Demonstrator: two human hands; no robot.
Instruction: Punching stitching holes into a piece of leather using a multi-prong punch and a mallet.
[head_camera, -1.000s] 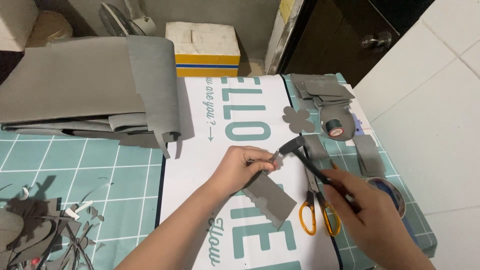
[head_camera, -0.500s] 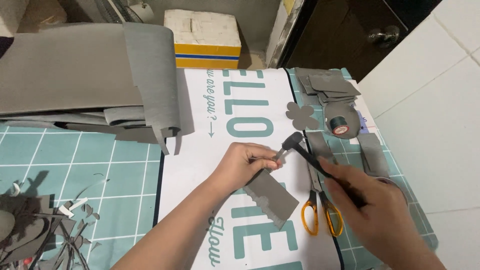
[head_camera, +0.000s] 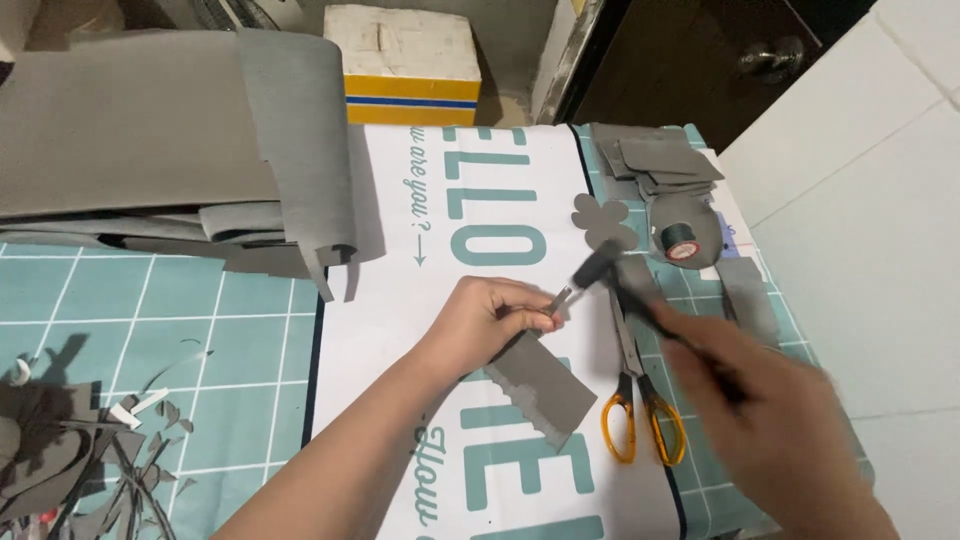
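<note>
Midway, seemingly: left hand (head_camera: 490, 320) pinching punch (head_camera: 556, 297) upright on grey strip (head_camera: 540, 385); right hand (head_camera: 770, 420), blurred, gripping hammer (head_camera: 600, 268) at punch's 1 o'clock. Scalloped edge cut already; scissors (head_camera: 640, 400) idle at 3 o'clock.

Grey strip (head_camera: 540, 385) with a stepped, notched lower edge, flat on the white printed sheet, slanting down to the right, upper end pinned under fingers. Thin metal punch (head_camera: 557, 298) tilted over that end. Small black-headed hammer (head_camera: 600, 266), motion-blurred, head just above the punch.
</note>
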